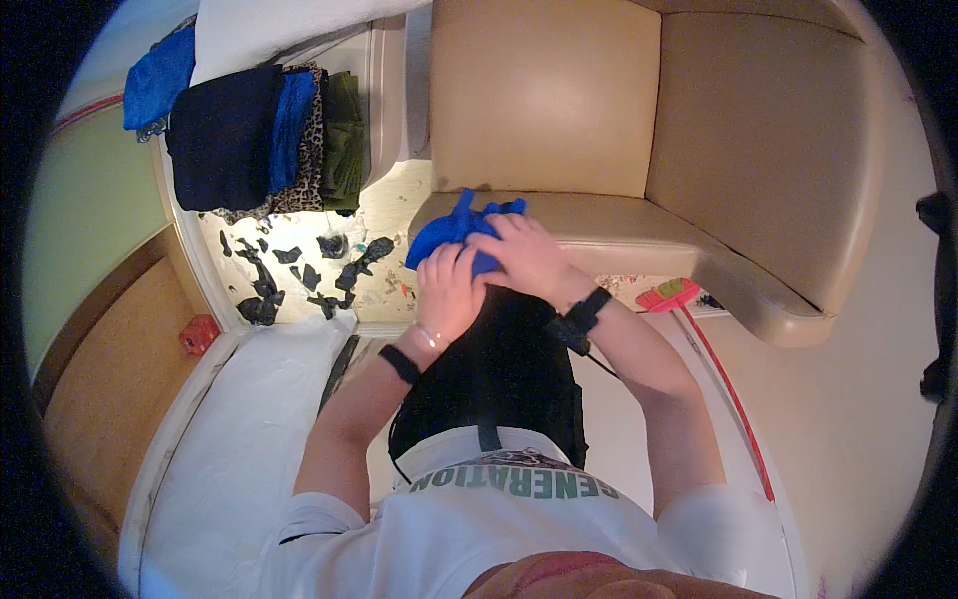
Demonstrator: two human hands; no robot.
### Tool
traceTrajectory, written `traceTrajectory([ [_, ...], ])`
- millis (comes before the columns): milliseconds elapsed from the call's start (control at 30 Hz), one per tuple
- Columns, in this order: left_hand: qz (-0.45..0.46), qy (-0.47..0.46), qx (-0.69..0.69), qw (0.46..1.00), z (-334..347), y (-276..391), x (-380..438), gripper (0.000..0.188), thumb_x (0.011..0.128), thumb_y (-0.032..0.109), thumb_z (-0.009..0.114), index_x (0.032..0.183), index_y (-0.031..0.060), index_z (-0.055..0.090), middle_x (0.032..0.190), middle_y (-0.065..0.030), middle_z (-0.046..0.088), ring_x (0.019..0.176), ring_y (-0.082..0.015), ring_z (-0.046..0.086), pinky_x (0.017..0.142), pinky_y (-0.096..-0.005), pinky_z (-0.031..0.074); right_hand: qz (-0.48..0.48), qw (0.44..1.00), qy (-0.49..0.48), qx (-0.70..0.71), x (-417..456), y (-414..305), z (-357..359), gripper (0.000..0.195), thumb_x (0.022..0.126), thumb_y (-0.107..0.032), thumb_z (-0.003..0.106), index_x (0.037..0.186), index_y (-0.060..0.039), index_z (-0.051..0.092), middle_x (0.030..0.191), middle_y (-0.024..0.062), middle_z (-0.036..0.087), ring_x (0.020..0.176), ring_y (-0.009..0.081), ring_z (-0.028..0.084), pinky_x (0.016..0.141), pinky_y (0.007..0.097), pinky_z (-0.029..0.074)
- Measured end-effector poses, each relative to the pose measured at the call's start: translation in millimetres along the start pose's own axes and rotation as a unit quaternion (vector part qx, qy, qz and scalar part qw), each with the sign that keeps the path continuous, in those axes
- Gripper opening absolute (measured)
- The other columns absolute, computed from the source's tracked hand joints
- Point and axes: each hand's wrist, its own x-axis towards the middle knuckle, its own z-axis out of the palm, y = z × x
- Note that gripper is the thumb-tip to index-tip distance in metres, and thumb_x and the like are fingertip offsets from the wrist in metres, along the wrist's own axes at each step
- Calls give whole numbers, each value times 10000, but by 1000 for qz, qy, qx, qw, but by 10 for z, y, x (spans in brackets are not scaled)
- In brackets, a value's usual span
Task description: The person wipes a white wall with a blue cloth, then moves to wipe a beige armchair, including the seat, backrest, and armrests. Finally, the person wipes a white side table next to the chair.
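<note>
A piece of bright blue fabric lies bunched at the front edge of the beige padded seat, above my lap. My left hand holds its near left side, fingers curled over the cloth. From the right, my right hand grips the same fabric, its thumb and fingers close to my left fingertips. A narrow strip of the blue cloth sticks up beyond the hands. Part of the piece is hidden under my fingers.
Folded dark cloth, blue fabric, leopard-print fabric and olive fabric are stacked at left. Black scraps litter the floor below. A red-handled broom lies right of me, beside the beige seat.
</note>
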Motion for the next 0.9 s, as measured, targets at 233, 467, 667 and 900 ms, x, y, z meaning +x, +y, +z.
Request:
traceTrajectory([
  [233, -45, 12, 75, 996, -46, 31, -164, 673, 759, 185, 655, 1351, -26, 412, 1326, -227, 437, 1250, -440, 389, 1032, -512, 336, 64, 985, 7, 160, 352, -44, 173, 279, 849, -275, 649, 1085, -127, 662, 1025, 141, 650, 935, 361, 604, 824, 426, 508],
  [467, 19, -65, -4, 998, 119, 330, 471, 463, 826, 125, 525, 1274, 9, 504, 1220, -159, 541, 1208, -329, 478, 1041, -477, 332, 208, 965, 19, 157, -145, 335, -181, 304, 895, -306, 602, 985, -23, 667, 970, 199, 663, 904, 384, 627, 780, 445, 511],
  [667, 57, -90, -27, 994, 331, 860, 668, 495, 825, 146, 559, 1316, 108, 506, 1216, -163, 554, 1201, -342, 486, 1048, -526, 309, 379, 925, 19, -33, -1054, 847, -621, 274, 908, -271, 597, 1025, -32, 658, 1004, 187, 663, 918, 389, 629, 794, 433, 511],
  [900, 29, -202, -79, 976, 51, 110, 823, 343, 831, 144, 536, 1158, 142, 639, 1081, -97, 647, 1041, -302, 605, 865, -474, 460, 274, 951, -143, -10, -489, 504, -545, 474, 972, -418, 434, 1302, -96, 544, 1319, 174, 549, 1196, 359, 522, 1006, 441, 411],
])
